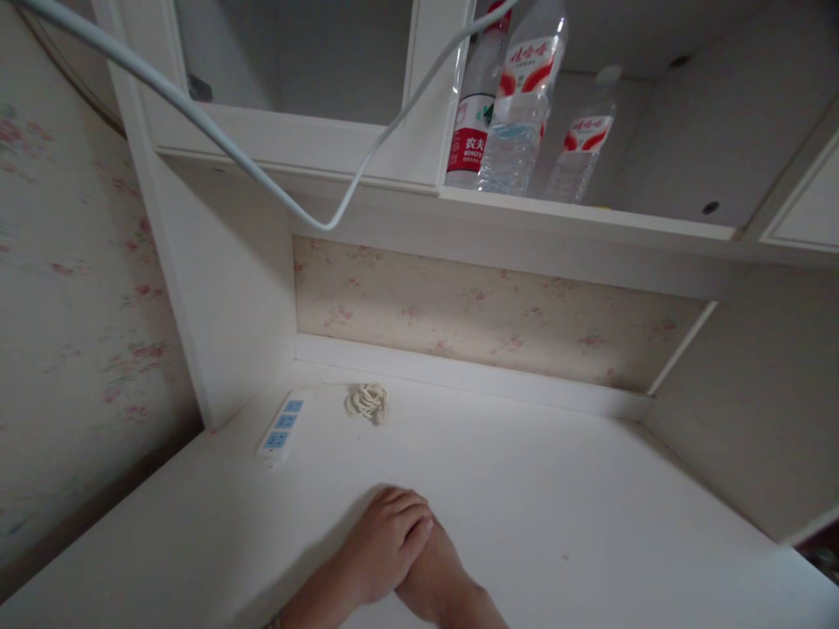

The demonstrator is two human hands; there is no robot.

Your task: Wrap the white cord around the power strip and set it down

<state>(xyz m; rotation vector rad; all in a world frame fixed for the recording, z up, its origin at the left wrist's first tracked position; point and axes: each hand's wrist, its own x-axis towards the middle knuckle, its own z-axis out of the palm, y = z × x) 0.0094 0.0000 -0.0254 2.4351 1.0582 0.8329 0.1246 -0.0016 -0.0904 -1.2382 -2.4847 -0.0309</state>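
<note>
My left hand lies over my right hand at the front of the white desk. Its fingers are together and folded around the top of the right hand. The right hand's fingers are hidden underneath, so their pose does not show. Beyond the hands is a white power strip with pale blue sockets. Beside the strip, a bundled cream cord lies on the desktop, apart from both hands.
Above the desk, a shelf holds a red-labelled water bottle and two clear bottles with red-and-white labels, one large, one smaller. A white cable hangs in front of the glass-fronted cabinet. Side panels flank the desk.
</note>
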